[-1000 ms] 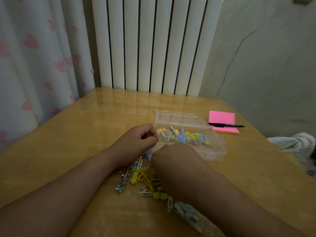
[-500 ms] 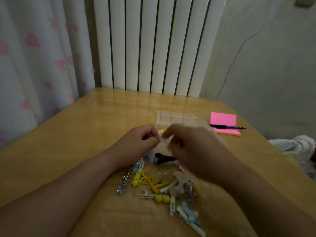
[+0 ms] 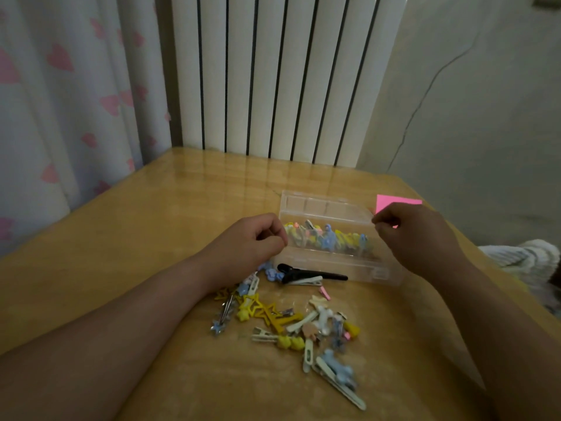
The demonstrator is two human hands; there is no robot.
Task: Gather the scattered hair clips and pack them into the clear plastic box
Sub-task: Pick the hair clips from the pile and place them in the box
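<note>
Hair clips (image 3: 291, 323) pastel, scattered, clear plastic box (image 3: 334, 208) part-filled

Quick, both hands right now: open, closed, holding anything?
Left hand: curled closed at the left end of the clear plastic box; contents cannot be told.
Right hand: fingers pinched closed near the box's right end; what they pinch cannot be told.

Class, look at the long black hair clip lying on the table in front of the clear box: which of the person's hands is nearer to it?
Left. The left hand sits just above the black hair clip, at its blunt end; the right hand is farther off, up beyond its tip.
</note>
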